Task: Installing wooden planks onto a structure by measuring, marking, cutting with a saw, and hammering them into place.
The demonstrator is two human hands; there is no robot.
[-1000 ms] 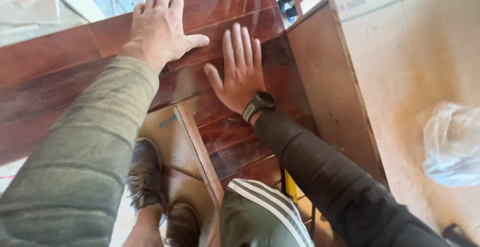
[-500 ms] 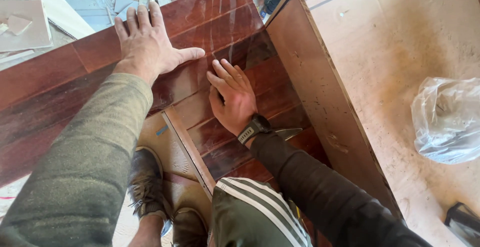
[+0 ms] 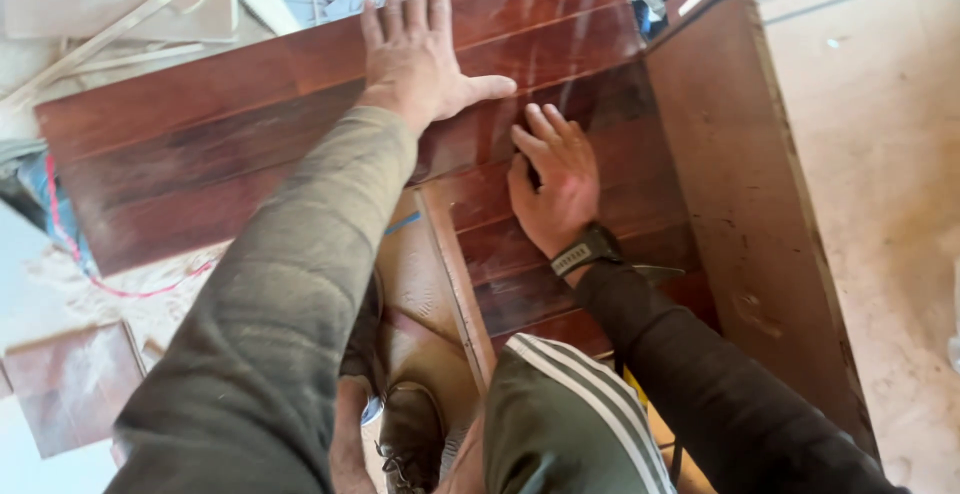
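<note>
Since a second ago the right hand point(image 3: 555, 179) has curled from a flat spread into a looser press, fingers bent and bunched on the dark boards point(image 3: 250, 144), while the left hand point(image 3: 415, 49) stays flat in much the same spot. Neither hand grips anything: the left lies open, palm down, fingers together and pointing away, thumb stuck out to the right toward the other hand; the right rests on its fingertips and heel, knuckles raised, a dark watch point(image 3: 585, 251) on the wrist. Both arms reach forward, the left in an olive sleeve point(image 3: 290, 304), the right in a black sleeve point(image 3: 720, 394). The boards lie side by side as a reddish panel under both palms, running from the left edge across to an upright brown panel point(image 3: 740, 194) that stands just right of the right hand. Below the hands a lighter plank point(image 3: 455, 274) runs toward the person's knee point(image 3: 560, 424) and shoe point(image 3: 410, 434). Scrap strips point(image 3: 90, 44) lie beyond the boards at upper left.
</note>
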